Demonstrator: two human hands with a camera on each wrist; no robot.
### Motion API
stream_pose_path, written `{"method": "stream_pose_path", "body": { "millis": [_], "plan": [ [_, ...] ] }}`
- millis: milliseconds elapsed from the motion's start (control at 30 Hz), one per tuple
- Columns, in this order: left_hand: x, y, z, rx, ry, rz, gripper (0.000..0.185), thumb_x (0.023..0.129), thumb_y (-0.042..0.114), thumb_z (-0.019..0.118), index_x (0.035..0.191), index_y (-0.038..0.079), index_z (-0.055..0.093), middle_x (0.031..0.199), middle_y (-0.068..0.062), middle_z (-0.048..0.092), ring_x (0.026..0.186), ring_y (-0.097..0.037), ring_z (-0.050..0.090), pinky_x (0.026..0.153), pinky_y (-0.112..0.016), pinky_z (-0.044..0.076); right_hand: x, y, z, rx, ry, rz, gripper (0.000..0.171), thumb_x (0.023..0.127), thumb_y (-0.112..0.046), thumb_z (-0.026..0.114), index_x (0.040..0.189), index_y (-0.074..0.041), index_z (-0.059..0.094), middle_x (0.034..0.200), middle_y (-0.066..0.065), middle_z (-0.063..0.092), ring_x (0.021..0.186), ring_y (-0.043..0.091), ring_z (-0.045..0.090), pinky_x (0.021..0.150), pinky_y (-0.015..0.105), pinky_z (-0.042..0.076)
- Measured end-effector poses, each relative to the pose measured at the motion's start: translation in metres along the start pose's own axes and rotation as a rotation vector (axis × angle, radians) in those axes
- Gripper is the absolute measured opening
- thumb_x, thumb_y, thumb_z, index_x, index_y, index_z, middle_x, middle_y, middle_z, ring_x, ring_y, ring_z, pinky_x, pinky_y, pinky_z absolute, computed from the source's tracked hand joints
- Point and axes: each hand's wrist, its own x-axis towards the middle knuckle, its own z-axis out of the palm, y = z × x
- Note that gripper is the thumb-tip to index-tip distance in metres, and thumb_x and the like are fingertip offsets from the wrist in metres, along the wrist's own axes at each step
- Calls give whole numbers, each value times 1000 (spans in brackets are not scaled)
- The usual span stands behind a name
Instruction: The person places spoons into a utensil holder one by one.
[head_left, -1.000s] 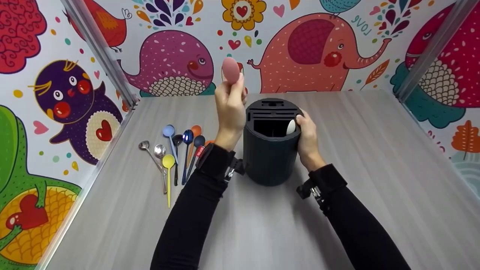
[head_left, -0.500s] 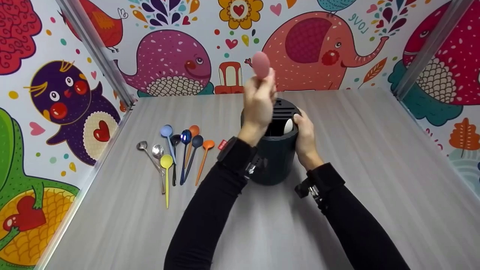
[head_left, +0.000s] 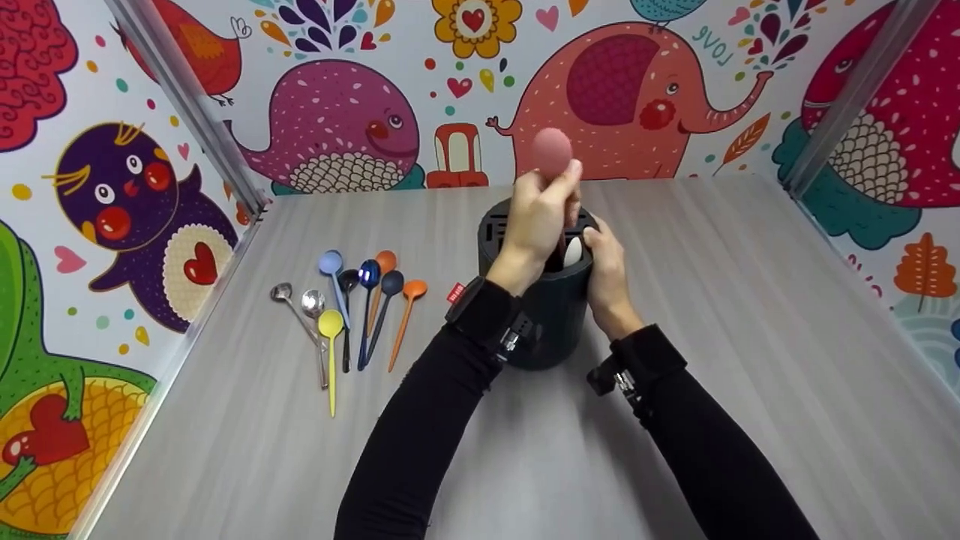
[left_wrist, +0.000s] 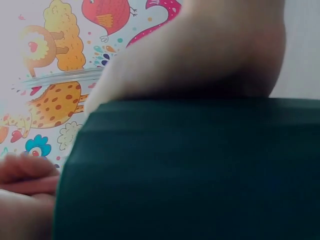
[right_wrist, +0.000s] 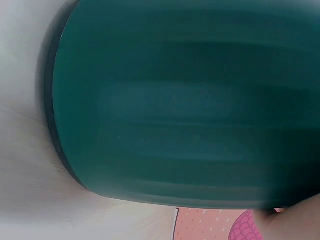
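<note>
My left hand (head_left: 538, 219) pinches a pink spoon (head_left: 552, 152) just below its bowl, above a dark green utensil holder (head_left: 551, 322) with a slotted top. The spoon's handle points down into the holder's large front opening. In the left wrist view, the pink handle (left_wrist: 30, 186) passes between thumb and fingers at the left edge. My right hand (head_left: 609, 277) grips the holder's right side near the rim, thumb at the top edge. A white spoon (head_left: 573, 252) stands inside the opening by that thumb. The holder's ribbed wall (right_wrist: 185, 110) fills most of the right wrist view.
Left of the holder lie several spoons: a yellow spoon (head_left: 330, 360), a light blue spoon (head_left: 331, 262), an orange spoon (head_left: 414, 289), a navy spoon (head_left: 391, 283) and a silver ladle (head_left: 282, 292) among them. Patterned walls (head_left: 345, 135) bound the grey table (head_left: 712, 300) behind and at both sides.
My left hand has carried the pink spoon rightward over the holder, then lowered it so the handle enters the opening. My right hand stays on the holder's side.
</note>
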Motion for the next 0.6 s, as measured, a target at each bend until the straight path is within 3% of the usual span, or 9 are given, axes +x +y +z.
{"method": "stream_pose_path", "body": {
  "millis": [100,200,333,600],
  "plan": [
    [0,-5,-1,59,12,-8,8,98,8,63,91,3,61,74,-3,57,66,-12,56,65,-24,48,-1,0,-1,7,-3,7,47,99,-20,43,136,2,59,126,12,64,112,17,57,100,29,41],
    [1,-10,-3,96,32,13,23,93,6,70,112,0,60,96,-6,62,84,-13,61,77,-24,51,-2,0,-2,13,-11,10,47,100,-20,42,137,2,58,127,12,64,114,17,57,102,30,40],
    [2,-15,-6,115,60,55,26,91,5,72,113,-2,61,103,-8,63,90,-14,61,79,-25,51,-2,0,-1,7,-11,6,47,99,-21,42,136,2,58,126,12,64,112,18,57,101,31,41],
    [2,-14,-5,74,35,120,25,95,7,65,117,-5,59,112,-14,65,103,-16,62,96,-27,49,-1,-2,-1,-11,-3,6,47,97,-20,41,134,3,59,121,13,65,108,18,58,98,30,43]
  ]
}}
